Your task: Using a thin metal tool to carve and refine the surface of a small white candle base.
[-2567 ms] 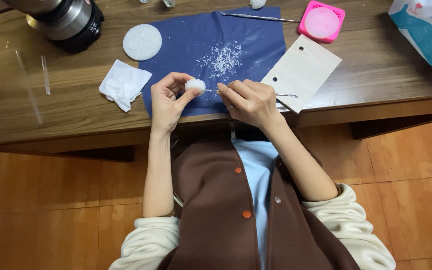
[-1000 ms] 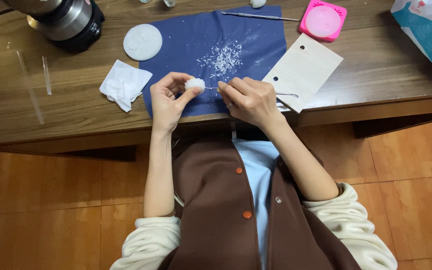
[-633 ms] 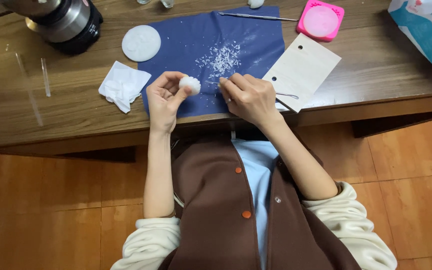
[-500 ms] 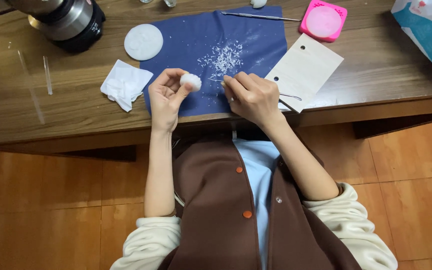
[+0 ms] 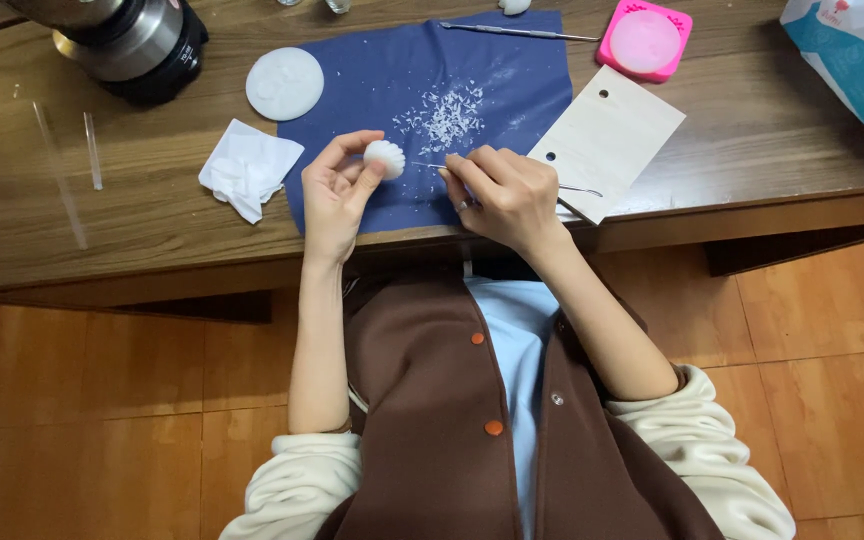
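The left hand [image 5: 337, 195] pinched a small white ridged ball [image 5: 384, 158]; the right hand [image 5: 507, 195] gripped a thin metal pick [image 5: 572, 188] beside it. White shavings [image 5: 447, 115] beyond both hands suggested carving well underway, unfinished.

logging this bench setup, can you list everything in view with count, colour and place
ribbed lump: 1, white, in the left hand's fingertips
thin tool: 1, metal, in the right hand, tip toward the lump
mat: 1, dark blue, desk centre
shavings: a scatter, white, on the mat
disc: 1, white, left of the mat
tissue: 1, white, crumpled, below the disc
card: 1, pale, two holes, right of the mat
square mould: 1, pink, top right
second tool: 1, metal, mat's top edge
appliance: 1, steel and black, top left
packet: 1, white and blue, far right
desk: 1, brown wood
left hand: 1
right hand: 1
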